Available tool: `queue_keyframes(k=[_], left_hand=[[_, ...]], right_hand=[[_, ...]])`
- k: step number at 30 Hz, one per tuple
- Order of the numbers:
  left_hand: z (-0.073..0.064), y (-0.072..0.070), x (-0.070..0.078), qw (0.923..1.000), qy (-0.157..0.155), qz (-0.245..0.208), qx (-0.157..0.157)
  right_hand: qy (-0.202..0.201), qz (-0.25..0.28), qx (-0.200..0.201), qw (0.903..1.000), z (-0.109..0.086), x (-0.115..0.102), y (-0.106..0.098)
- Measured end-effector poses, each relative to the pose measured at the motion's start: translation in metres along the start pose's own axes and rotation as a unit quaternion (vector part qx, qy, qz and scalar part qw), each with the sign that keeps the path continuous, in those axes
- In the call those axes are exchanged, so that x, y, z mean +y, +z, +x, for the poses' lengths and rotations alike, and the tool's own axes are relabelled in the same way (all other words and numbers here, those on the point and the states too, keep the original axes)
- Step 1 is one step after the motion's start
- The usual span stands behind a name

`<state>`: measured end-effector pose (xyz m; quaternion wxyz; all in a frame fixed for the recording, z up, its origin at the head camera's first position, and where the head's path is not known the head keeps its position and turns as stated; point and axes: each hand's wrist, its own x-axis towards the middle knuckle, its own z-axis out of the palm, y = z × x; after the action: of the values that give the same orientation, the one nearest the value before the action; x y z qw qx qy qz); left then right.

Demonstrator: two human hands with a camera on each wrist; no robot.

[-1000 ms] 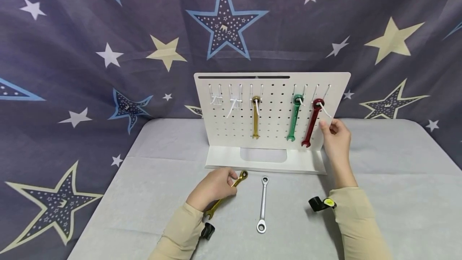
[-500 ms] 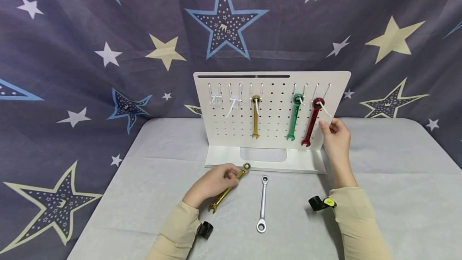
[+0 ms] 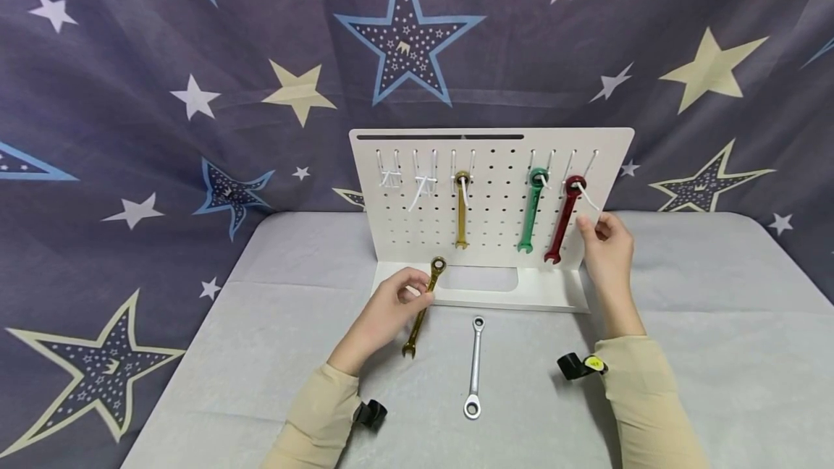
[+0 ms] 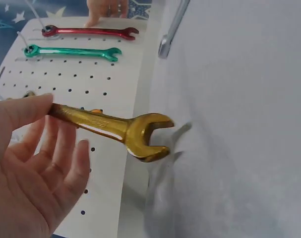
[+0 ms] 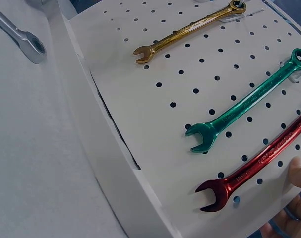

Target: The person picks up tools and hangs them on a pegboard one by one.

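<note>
Held a gold combination wrench (image 4: pixel 100 123) tilted in the left hand (image 3: pixel 389 304), before the lower left of the pegboard (image 3: pixel 573 140). Pinched its right edge with the right hand (image 3: pixel 609 259).

So the whole back is taken up by a dark purple-grey curtain (image 3: pixel 247 13), pretty much plastered with stars. A big blue-edged star (image 3: pixel 423 24) is printed near the top middle, with a small crown (image 3: pixel 404 48) stuck inside. Plain yellow stars (image 3: pixel 713 72) are set on either side, and smaller white stars (image 3: pixel 195 98) are scattered around. Below that, the table (image 3: pixel 730 273) is covered in light grey cloth (image 3: pixel 287 324), kinda creased, back corners rounded off.
</note>
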<state>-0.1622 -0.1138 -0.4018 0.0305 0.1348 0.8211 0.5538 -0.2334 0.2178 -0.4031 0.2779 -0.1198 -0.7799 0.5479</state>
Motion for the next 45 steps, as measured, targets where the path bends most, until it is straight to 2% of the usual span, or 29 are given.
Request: queue_keyframes(k=[8,17,19,29,39,45], left_hand=[[-0.004,0.0,0.02,0.9949,0.029,-0.043,0.087],[-0.007,-0.003,0.037,0.983,0.083,-0.081,0.142],[-0.007,-0.004,0.039,0.9806,0.087,-0.088,0.152],[-0.002,-0.012,0.048,0.9751,0.069,-0.116,0.176],[0.013,-0.019,0.051,0.9779,0.063,-0.103,0.171],[0.022,-0.02,0.049,0.9773,0.07,-0.095,0.176]], right_hand=[[-0.002,0.006,0.001,1.0,-0.002,-0.001,0.001],[0.001,0.005,0.001,1.0,0.0,0.0,0.0],[0.0,0.002,0.001,1.0,0.001,0.0,0.001],[-0.001,0.006,0.001,1.0,0.002,0.002,0.002],[0.001,-0.001,0.004,1.0,0.003,0.002,0.0],[0.001,0.003,0.003,1.0,0.002,0.0,0.001]])
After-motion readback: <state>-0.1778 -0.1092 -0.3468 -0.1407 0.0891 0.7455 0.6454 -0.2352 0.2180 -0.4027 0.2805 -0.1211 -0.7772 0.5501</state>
